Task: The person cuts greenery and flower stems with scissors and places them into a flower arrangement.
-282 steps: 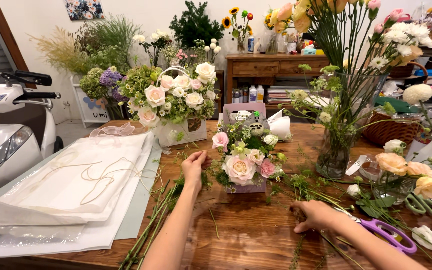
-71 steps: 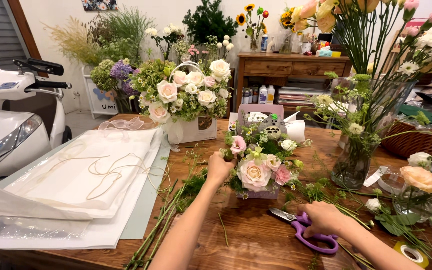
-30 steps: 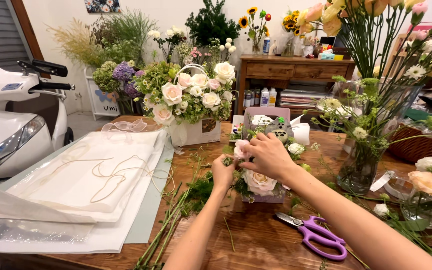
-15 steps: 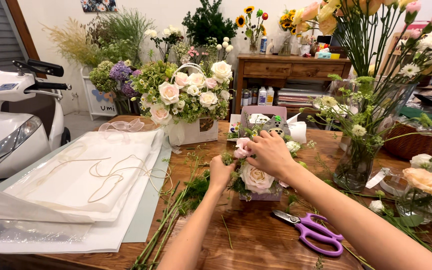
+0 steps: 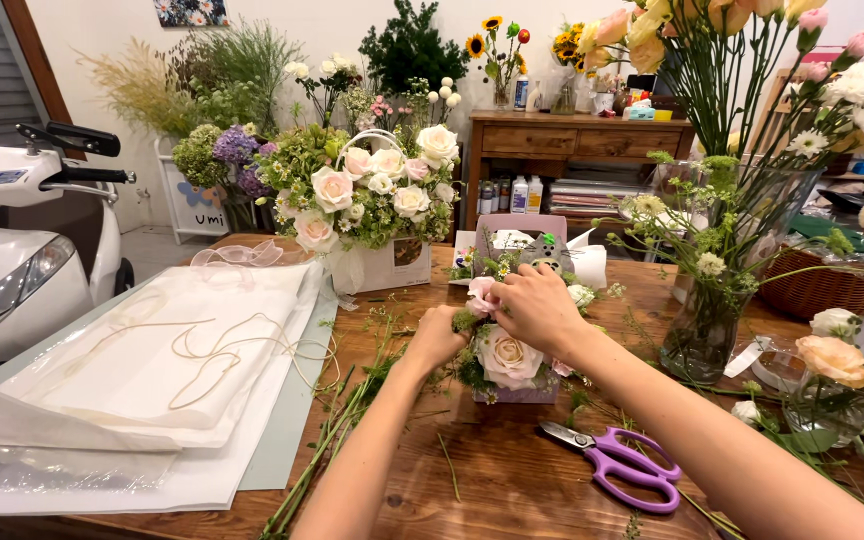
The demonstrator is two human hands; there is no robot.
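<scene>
Wooden worktable (image 5: pixel 512 480) is bearing a small box arrangement (image 5: pixel 508 362) directly beneath both hands, where the left hand (image 5: pixel 439 338) is bracing its greenery and the right hand (image 5: pixel 535 308) is pinching a pink bloom (image 5: pixel 479 296), so pressing too hard is risking snapped stems or a tipped box

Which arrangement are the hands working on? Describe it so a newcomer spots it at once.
Start at the wooden table and find the purple-handled scissors near its front edge. Just behind them sits the small flower box, with the left hand and right hand on it. Unlike the larger basket bouquet behind, it is low, with one big cream rose in front.
</scene>
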